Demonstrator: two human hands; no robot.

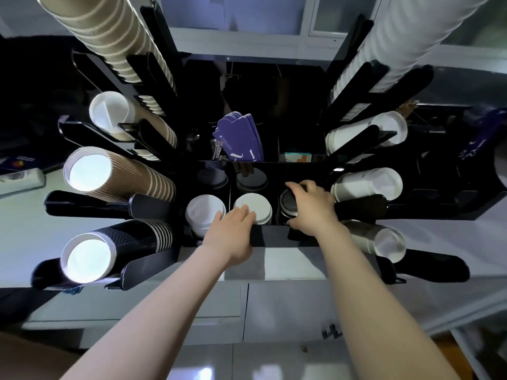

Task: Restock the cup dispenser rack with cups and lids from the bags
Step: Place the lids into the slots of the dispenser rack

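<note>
A black cup dispenser rack [277, 239] stands on the counter with cup stacks fanning out on both sides. Its front row holds two stacks of white lids [204, 209] [256, 202] and one stack of black lids [288, 202]. My right hand [312, 207] curls over the black lid stack and grips it in the right compartment. My left hand [233, 231] lies on the rack's front wall, with straight fingers touching the middle white lid stack. No bags are in view.
Brown ribbed cups [115, 176] and black ribbed cups [109, 248] fill the left arms; white cups [367, 185] fill the right arms. Purple sleeves [241, 138] stand in the rear middle compartment. White cabinet doors [247, 311] lie below the counter edge.
</note>
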